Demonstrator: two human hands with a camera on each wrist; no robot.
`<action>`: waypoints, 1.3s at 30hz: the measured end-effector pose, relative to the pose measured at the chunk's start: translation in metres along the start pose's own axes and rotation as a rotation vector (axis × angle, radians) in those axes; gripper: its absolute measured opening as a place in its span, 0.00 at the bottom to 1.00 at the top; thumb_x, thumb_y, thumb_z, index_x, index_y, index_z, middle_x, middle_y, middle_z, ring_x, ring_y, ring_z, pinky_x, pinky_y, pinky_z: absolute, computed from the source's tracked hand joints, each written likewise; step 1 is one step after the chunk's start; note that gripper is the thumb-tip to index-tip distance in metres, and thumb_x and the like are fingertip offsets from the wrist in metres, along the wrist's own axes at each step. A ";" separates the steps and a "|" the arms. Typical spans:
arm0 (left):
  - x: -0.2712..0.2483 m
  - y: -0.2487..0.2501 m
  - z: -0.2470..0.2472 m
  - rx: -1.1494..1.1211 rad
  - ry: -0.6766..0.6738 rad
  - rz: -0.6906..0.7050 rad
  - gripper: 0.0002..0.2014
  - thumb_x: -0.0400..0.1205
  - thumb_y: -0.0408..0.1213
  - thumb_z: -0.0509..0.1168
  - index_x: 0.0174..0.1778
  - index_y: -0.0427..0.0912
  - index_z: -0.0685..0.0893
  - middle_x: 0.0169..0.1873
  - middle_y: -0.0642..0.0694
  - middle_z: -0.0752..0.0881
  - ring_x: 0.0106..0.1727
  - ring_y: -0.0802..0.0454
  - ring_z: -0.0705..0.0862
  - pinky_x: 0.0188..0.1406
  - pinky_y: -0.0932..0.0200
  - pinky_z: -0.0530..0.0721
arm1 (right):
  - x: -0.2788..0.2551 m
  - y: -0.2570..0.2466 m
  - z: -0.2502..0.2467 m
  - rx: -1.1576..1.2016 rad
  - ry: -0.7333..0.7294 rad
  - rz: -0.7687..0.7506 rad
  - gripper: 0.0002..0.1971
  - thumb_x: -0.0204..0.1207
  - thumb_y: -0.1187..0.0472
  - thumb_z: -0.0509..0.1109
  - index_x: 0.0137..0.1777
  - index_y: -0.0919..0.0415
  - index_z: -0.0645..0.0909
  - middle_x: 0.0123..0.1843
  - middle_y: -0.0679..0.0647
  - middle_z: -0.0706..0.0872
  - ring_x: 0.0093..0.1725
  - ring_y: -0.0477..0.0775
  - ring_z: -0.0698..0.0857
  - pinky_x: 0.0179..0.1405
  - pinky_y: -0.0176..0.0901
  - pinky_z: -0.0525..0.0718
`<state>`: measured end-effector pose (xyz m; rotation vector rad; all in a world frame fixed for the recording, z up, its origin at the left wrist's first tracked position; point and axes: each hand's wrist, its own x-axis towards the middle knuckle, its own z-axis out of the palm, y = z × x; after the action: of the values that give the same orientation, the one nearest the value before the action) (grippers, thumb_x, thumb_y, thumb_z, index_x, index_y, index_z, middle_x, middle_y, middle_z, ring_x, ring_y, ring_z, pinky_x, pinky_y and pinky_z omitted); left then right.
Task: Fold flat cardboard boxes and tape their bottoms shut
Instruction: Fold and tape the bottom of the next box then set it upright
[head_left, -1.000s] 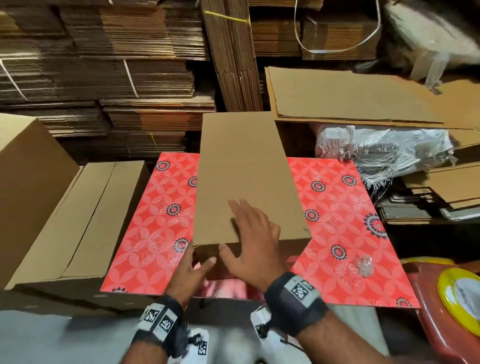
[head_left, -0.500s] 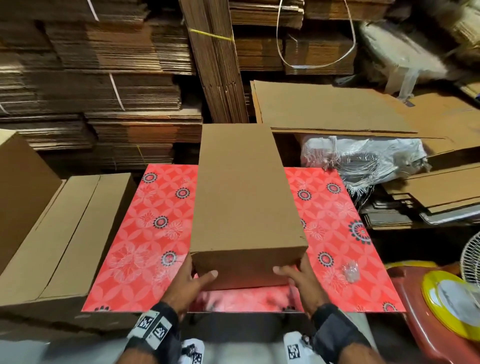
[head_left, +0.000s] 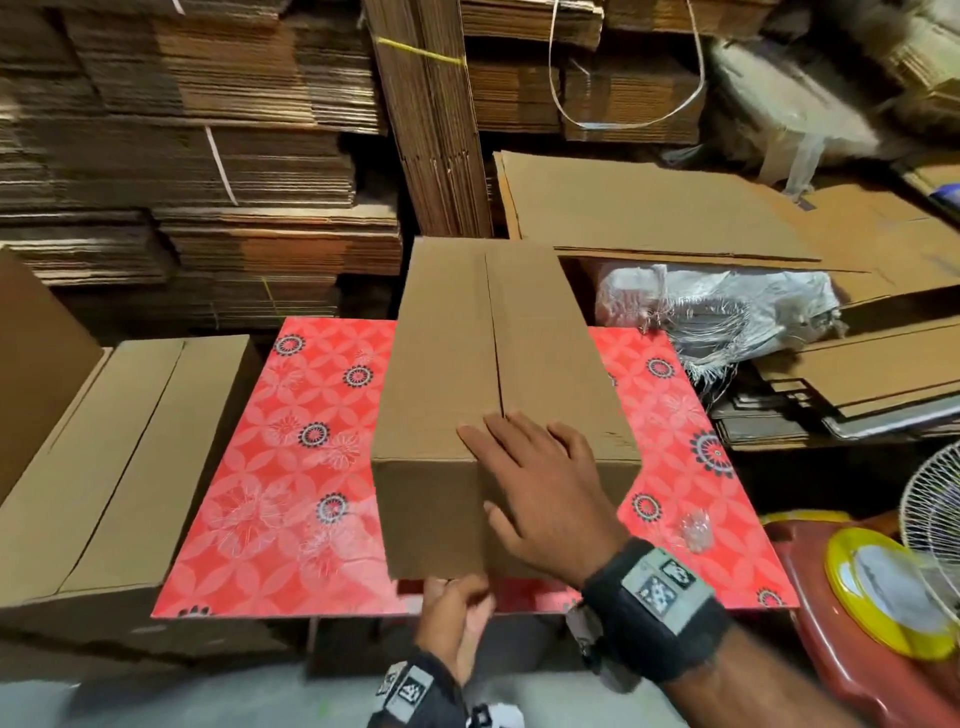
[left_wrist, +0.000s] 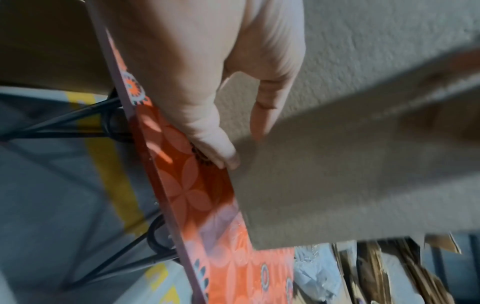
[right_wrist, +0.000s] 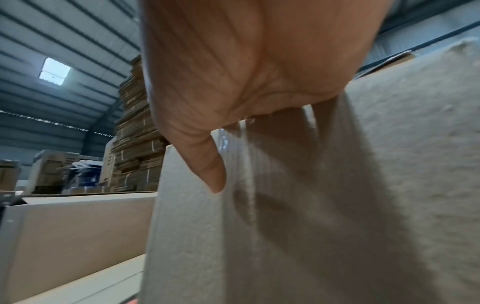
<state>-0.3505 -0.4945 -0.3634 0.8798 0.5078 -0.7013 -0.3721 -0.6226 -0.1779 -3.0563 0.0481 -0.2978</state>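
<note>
A brown cardboard box stands on the red flower-patterned table, its top flaps folded together along a middle seam. My right hand lies flat over the near top edge, fingers spread across the seam and thumb down the near face. In the right wrist view the palm sits on the box with the thumb pointing down. My left hand is at the near bottom edge. In the left wrist view its fingers touch the box where it meets the table.
Two assembled boxes stand left of the table. Bundled flat cardboard fills the back, with loose sheets at back right. A yellow tape roll lies on a red stool beside a white fan.
The box now shows its seamed flap side on top. My right hand went from the near right corner onto the top edge. My left hand slid from the left corner to the bottom middle.
</note>
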 end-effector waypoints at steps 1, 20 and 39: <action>0.002 -0.003 -0.003 0.000 -0.004 0.009 0.28 0.73 0.13 0.66 0.70 0.26 0.75 0.56 0.25 0.85 0.57 0.39 0.85 0.54 0.48 0.91 | 0.000 -0.004 0.005 -0.004 0.005 0.000 0.43 0.69 0.46 0.72 0.85 0.46 0.63 0.83 0.53 0.74 0.81 0.58 0.74 0.73 0.67 0.74; -0.085 0.150 0.034 1.327 -0.043 1.317 0.07 0.75 0.38 0.68 0.47 0.45 0.87 0.46 0.54 0.87 0.51 0.53 0.83 0.53 0.58 0.79 | 0.015 0.008 0.045 0.008 -0.187 0.017 0.49 0.68 0.49 0.78 0.88 0.53 0.60 0.89 0.56 0.64 0.87 0.58 0.65 0.80 0.62 0.63; -0.017 0.179 0.033 1.711 -0.267 1.274 0.15 0.83 0.41 0.63 0.62 0.44 0.90 0.63 0.48 0.90 0.68 0.47 0.84 0.82 0.41 0.65 | 0.019 0.021 0.041 0.094 -0.207 -0.003 0.45 0.66 0.33 0.60 0.85 0.47 0.65 0.88 0.57 0.63 0.85 0.63 0.65 0.76 0.63 0.65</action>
<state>-0.2267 -0.4368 -0.2418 2.2747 -1.1193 0.1511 -0.3465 -0.6419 -0.2158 -2.9755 0.0173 0.0163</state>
